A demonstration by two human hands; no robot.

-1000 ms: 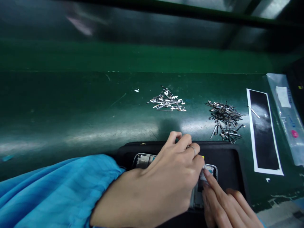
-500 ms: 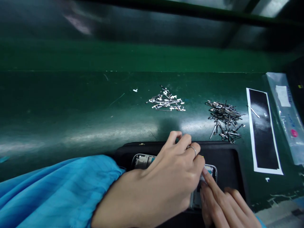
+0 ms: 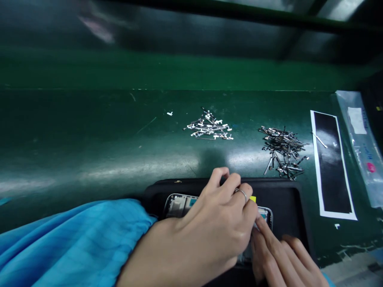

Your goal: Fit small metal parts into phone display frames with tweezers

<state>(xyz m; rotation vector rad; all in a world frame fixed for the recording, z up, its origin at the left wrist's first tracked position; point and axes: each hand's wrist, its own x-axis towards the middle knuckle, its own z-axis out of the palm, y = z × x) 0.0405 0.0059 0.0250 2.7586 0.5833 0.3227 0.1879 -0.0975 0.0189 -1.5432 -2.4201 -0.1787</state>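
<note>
A silver-edged phone frame [image 3: 177, 205] lies in a black tray, its two ends showing on either side of my left hand. My left hand [image 3: 220, 217], with a ring on one finger, is bent over the frame's middle, fingers curled and tips hidden. A small yellow piece [image 3: 253, 198] peeks out past its knuckles. From the lower right my right hand [image 3: 284, 257] meets it, fingers close together, the index fingertip beside the left hand's fingers over the frame. What either hand pinches there is hidden.
Behind the black tray [image 3: 278, 195] lie a pile of small white-tipped flex strips [image 3: 209, 126] and a denser pile of dark strips [image 3: 283, 145]. To the right are a white-bordered black sheet [image 3: 332, 171] and a clear plastic bag [image 3: 360, 147]. The green bench [image 3: 74, 139] has a raised back.
Both hands keep their place over the frame with only slight finger movement. More of the yellow piece now shows beside my left hand. The frame and tray shift slightly left in view.
</note>
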